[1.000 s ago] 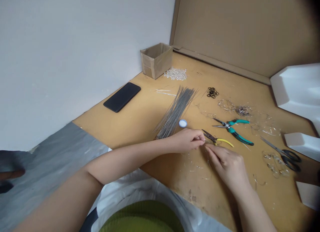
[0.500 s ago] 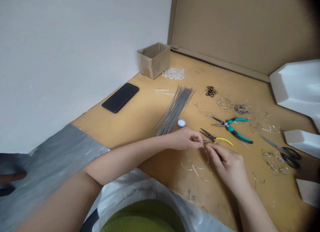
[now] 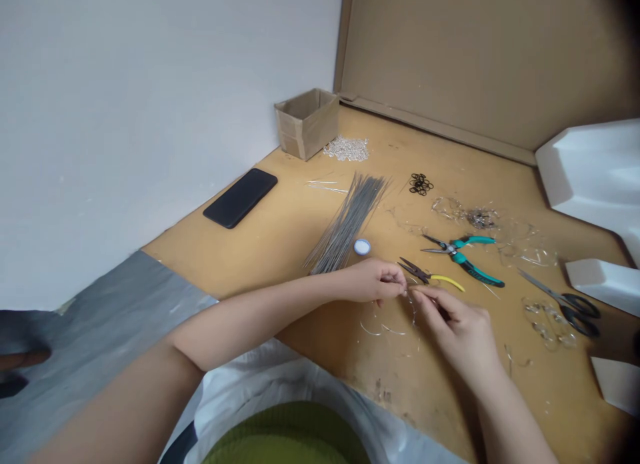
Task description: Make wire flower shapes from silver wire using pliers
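Partway: Thin Wire Pinched in Both Hands

Workpiece position. The thin wire [image 3: 413, 311] was located to the near right of the bundle of grey wires [image 3: 350, 224], at the fingertips of both hands. The left hand [image 3: 380, 281] was closed, its thumb and fingertips pinched on the wire. The right hand [image 3: 460, 327] pinched it from the opposite side, thumb against forefinger, and the two sets of fingertips nearly met. Detail at the meeting point was too small to tell.

Done, as judged. The held wire had a curved strand below the fingers, so it appeared partly formed. Looped wires [image 3: 549, 324] lay well to the right of the bundle, beside the scissors [image 3: 570, 304]; these looked shaped, although completion could not be confirmed.

Left, as judged. The held piece did not appear finished. Curved wire pieces [image 3: 370, 329] showed on the near side of the bundle; whether they belonged to the held wire could not be told. The bundle itself was straight and apparently unworked. Clear bits [image 3: 346, 148] were heaped beyond its far end, and black rings [image 3: 421, 184] to the right of that end.

Tools. Neither hand gripped one. Yellow-handled pliers [image 3: 425, 274] lay to the right of the bundle's near end, with teal-handled pliers [image 3: 463, 254] farther right.
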Demonstrator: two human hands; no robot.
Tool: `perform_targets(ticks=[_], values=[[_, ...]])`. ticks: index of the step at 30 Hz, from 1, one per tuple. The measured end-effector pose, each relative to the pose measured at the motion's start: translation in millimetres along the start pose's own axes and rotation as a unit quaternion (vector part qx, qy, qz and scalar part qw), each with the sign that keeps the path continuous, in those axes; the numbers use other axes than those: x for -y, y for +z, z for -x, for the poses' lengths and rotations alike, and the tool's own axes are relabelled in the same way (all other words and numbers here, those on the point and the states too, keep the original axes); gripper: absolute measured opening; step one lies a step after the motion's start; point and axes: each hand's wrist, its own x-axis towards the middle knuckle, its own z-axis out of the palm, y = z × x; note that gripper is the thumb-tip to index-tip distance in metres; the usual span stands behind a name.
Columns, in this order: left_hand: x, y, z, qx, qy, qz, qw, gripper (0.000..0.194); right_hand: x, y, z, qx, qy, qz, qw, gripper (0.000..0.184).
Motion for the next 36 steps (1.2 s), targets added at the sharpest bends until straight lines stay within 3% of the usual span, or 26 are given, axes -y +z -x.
perform_targets(ticks=[5, 10, 15, 22, 32, 36], values=[[5, 3.5, 1, -0.112, 0.079, -0.116, 0.984, 0.014, 0, -1, 2, 0.018, 0.199, -0.137, 0.97, 0.023], [4, 3.7, 5, -0.152, 0.093, -0.219, 0.959, 0.021, 4, -6, -3, 0.035, 0.287, -0.258, 0.922, 0.027], [2, 2.4, 5, -0.15, 0.114, -0.241, 0.952, 0.024, 6, -7, -8, 0.031, 0.314, -0.333, 0.889, 0.028], [-2, 2.3, 8, -0.167, 0.102, -0.277, 0.941, 0.025, 5, -10, -8, 0.005, 0.302, -0.292, 0.907, 0.025], [-5, 4.4, 10, -0.164, 0.085, -0.29, 0.939, 0.026, 4, -12, -10, -0.019, 0.32, -0.304, 0.897, 0.026], [-5, 7.3, 10, -0.166, 0.087, -0.289, 0.939, 0.025, 3, -13, -9, 0.003, 0.326, -0.36, 0.874, 0.029]])
